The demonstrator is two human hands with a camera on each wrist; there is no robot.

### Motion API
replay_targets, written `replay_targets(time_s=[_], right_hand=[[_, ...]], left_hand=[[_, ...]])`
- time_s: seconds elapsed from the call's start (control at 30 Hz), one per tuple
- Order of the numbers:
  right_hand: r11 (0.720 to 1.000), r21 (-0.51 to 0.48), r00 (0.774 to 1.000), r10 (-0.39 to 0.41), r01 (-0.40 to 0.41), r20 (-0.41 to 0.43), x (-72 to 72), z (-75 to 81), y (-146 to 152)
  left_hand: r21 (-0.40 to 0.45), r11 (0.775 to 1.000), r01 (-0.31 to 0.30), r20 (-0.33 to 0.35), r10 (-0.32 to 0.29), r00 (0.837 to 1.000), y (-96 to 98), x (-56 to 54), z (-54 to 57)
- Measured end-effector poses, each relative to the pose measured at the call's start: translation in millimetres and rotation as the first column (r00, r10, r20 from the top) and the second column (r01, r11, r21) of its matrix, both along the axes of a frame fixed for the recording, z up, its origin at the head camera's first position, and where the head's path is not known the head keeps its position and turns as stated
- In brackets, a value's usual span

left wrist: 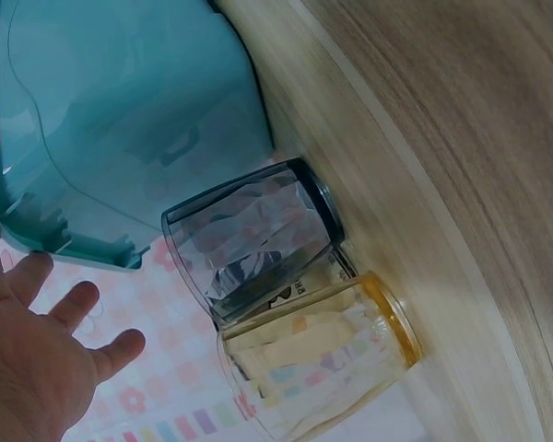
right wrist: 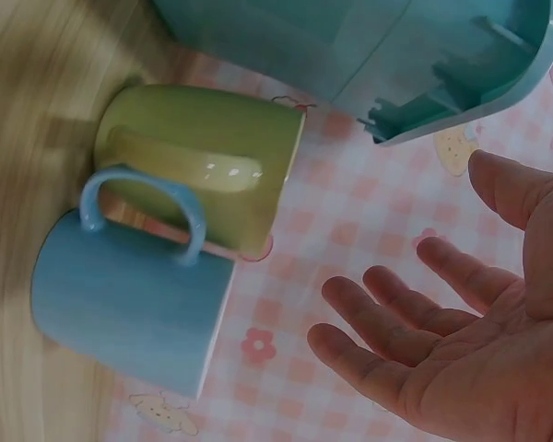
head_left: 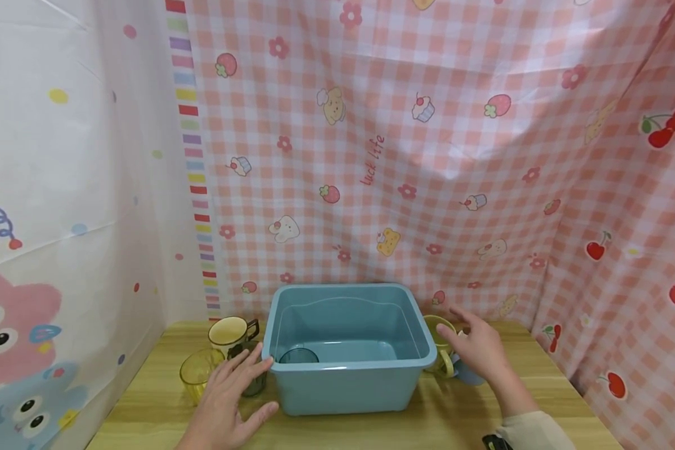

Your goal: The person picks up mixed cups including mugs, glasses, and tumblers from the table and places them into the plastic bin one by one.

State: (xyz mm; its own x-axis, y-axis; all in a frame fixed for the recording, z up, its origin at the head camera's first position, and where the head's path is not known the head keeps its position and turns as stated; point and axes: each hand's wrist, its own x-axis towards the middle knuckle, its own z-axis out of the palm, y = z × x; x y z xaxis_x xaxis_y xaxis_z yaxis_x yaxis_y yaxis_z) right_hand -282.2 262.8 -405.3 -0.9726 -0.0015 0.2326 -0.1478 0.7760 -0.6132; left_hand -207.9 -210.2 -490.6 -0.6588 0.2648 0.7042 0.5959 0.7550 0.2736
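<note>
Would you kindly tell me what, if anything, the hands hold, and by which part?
Nothing is held: the left hand and right hand, fingers parted, are by the blue tub.

I am in a small nook curtained on 3 sides, homely in look, though I cannot tell whether a house or a studio surrounds it. White cartoon-print cloth (head_left: 79,187) hangs to my left, pink gingham cloth (head_left: 382,212) ahead and cherry-print cloth (head_left: 624,281) to my right; my wood-grain table (head_left: 146,400) bears a blue mug (right wrist: 129,304) and a yellow-green mug (right wrist: 203,115) of the household sort.
</note>
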Motion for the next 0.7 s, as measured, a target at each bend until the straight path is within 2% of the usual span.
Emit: replay_targets(time_s=[0.27, 0.5, 0.7], right_hand=[[0.999, 0.019, 0.999, -0.027, 0.026, 0.033, 0.1, -2.0, 12.9], [0.999, 0.028, 0.998, -0.045, 0.044, 0.044, 0.9, -4.5, 22.8], [0.998, 0.032, 0.998, -0.048, 0.047, 0.045, 3.6, -8.8, 29.4]], left_hand=[[-0.008, 1.000, 0.009, -0.013, -0.010, 1.000, -0.4, -0.4, 0.5], [-0.006, 1.000, 0.001, 0.016, -0.001, 1.000, 0.1, 0.2, 1.4], [0.001, 1.000, -0.002, 0.014, 0.002, 1.000, 0.1, 1.2, 2.1]])
